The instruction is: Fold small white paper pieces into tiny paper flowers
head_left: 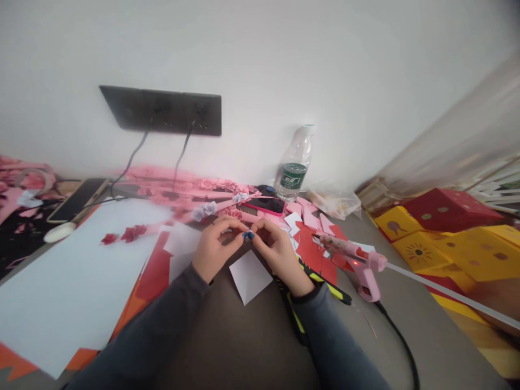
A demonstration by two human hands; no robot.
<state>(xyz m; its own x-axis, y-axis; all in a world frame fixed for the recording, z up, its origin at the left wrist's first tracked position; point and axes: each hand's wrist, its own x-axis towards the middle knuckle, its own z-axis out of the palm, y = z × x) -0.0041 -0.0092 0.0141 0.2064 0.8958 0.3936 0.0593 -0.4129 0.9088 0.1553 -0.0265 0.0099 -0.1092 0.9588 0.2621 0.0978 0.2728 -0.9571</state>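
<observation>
A small blue paper flower (248,235) is pinched at the fingertips of both hands, its shape too small to make out well. My left hand (218,245) grips it from the left, thumb and fingers closed. On its other side, my right hand (280,257) is closed on it in the same way. Just below the hands lies a white paper square (251,277) with a crease. Black-and-yellow scissors (336,292) lie partly hidden under my right wrist. To the right stands a pink glue gun (357,260) with its red light lit and a long glue stick in its back.
Pink strips with paper flowers (219,208) lie behind my hands, beside a pink-edged phone (266,205). A water bottle (294,168) stands by the wall. Red paper scraps (311,246) lie right, large white sheets (77,271) left. Yellow boxes (426,252) sit far right.
</observation>
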